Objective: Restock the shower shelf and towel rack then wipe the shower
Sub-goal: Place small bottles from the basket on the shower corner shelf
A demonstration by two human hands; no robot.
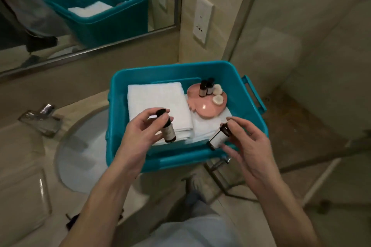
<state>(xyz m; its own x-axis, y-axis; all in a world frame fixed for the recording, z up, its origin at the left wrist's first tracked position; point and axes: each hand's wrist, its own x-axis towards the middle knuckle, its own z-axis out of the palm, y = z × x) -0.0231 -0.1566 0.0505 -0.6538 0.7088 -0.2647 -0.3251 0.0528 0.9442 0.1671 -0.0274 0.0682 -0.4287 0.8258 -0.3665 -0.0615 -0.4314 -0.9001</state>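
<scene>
A teal plastic bin (236, 78) stands on the vanity counter's right end. Inside lie folded white towels (156, 102) and a pink tray (206, 106) bearing two small dark bottles (205, 88) and two round white pieces (217, 94). My left hand (138, 134) pinches a small dark bottle (168, 132) by its black cap, upright above the towels. My right hand (249, 142) grips a second small bottle (219, 136) with a white label, tilted, over the bin's near right corner.
A round sink (80, 152) and a chrome faucet (40, 118) lie left of the bin. A mirror (80, 6) runs along the back wall. A wall socket plate (202, 18) and the glass shower enclosure (311, 56) are to the right. My legs show below.
</scene>
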